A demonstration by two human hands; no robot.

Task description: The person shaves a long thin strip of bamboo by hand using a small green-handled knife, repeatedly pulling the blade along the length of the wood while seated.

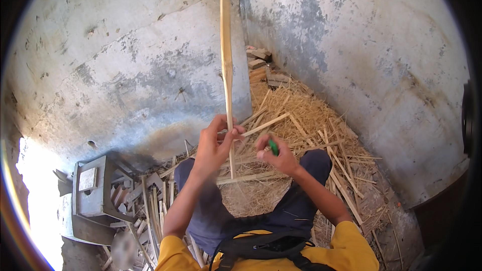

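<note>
A long, pale strip of split bamboo (227, 55) stands upright in front of me. Its wide upper part runs out of the top of the picture, and its narrow lower end hangs between my knees. My left hand (213, 143) is closed round the narrow part, thumb and fingers pinching it. To the right, apart from the strip, my right hand (283, 158) is curled round a small green object (273, 147), perhaps a tool's handle; most of it is hidden in the fingers.
Straw-like shavings (281, 105) and loose bamboo strips (346, 180) cover the floor ahead and to the right. Broken bricks (258, 60) lie in the corner between two peeling walls (351, 30). A grey wooden box-like frame (93, 185) stands at the left, beside more sticks (150, 200).
</note>
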